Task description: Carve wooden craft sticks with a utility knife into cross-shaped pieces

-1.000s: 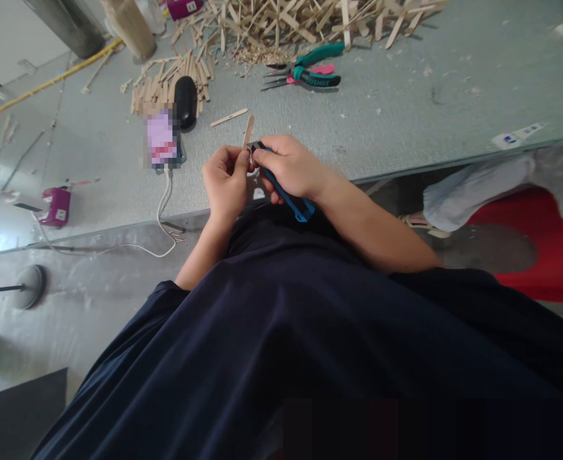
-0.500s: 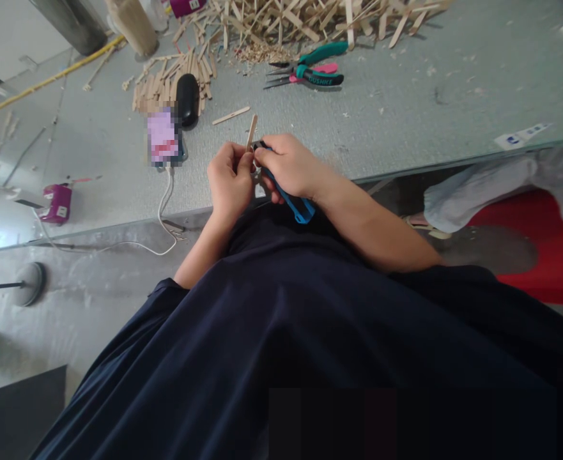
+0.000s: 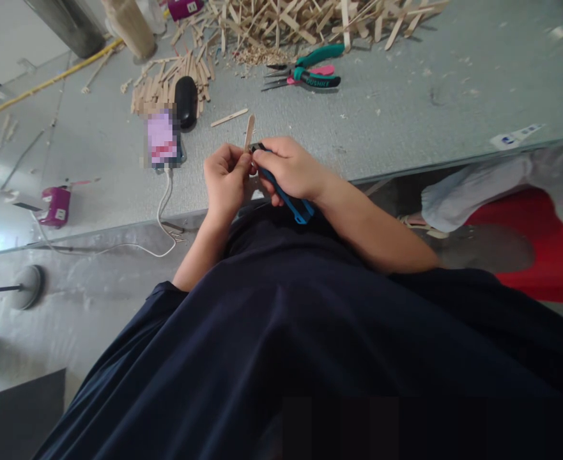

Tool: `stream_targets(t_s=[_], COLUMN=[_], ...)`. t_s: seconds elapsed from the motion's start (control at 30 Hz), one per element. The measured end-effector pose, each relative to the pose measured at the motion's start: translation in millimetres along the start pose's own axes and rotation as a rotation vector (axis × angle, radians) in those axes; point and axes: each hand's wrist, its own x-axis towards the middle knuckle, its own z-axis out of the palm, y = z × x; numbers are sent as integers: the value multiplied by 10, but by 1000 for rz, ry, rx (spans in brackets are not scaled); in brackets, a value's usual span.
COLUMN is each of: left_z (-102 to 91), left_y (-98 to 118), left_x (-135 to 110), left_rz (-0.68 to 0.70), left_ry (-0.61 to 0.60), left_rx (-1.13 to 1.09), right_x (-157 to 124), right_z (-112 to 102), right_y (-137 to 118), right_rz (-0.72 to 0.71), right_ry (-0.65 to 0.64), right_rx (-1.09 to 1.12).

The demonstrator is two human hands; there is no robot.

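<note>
Between thumb and fingers, my left hand [image 3: 226, 177] pinches a wooden craft stick [image 3: 249, 131] that points up and away from me. Its lower end is hidden by the fingers. My right hand [image 3: 293, 167] is wrapped round a blue and black utility knife [image 3: 296, 206], its tail sticking out below the palm. The knife's black front end meets the stick at my left fingertips; the blade itself is too small to make out. Both hands are close together above the table's near edge. A loose craft stick [image 3: 229, 117] lies just beyond them.
Green-handled pliers [image 3: 310, 69] lie over a pink-handled tool. Behind is a large heap of craft sticks [image 3: 285, 19], with a smaller pile [image 3: 166, 80] to the left. A black case [image 3: 186, 102], a phone [image 3: 163, 137] on a white cable, and a purple box [image 3: 55, 206] stand leftward.
Both hands keep their grips and stay nearly in place. The stick and knife shift very slightly, and the whole view drifts a little to the left.
</note>
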Motion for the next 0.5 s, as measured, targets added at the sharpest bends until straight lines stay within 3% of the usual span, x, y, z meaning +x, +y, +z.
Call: stream_targets(t_s=[0.17,0.5], left_z=[16,28], left_y=[1,94], left_x=[-10,-27], left_rz=[16,-70], left_ry=[10,43], left_rx=[-129,-37], right_x=[7,-27], right_z=[-14,-25], right_y=[42,21], right_rz=[-25,-25], right_ry=[-13,17], right_rx=[42,37])
